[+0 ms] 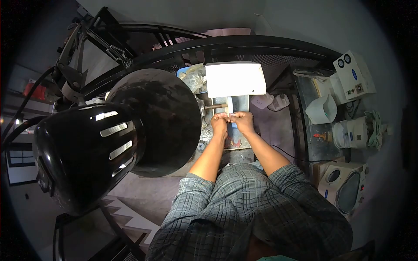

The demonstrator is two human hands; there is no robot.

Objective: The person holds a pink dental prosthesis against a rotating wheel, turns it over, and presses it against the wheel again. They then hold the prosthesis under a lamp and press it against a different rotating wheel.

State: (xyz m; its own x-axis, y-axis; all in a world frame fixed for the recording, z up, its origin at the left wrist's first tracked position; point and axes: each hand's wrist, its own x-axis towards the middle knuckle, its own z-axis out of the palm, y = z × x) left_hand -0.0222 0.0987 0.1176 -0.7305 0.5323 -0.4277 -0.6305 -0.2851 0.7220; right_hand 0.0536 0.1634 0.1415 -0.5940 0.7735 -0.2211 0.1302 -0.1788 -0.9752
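Both the left hand (220,123) and right hand (244,121) pinch a small piece (229,115), perhaps metal, beside the spindle (217,105) over the worktop (278,130); work seems midway, piece not yet put down.

small pale piece (228,115), pinched at both ends
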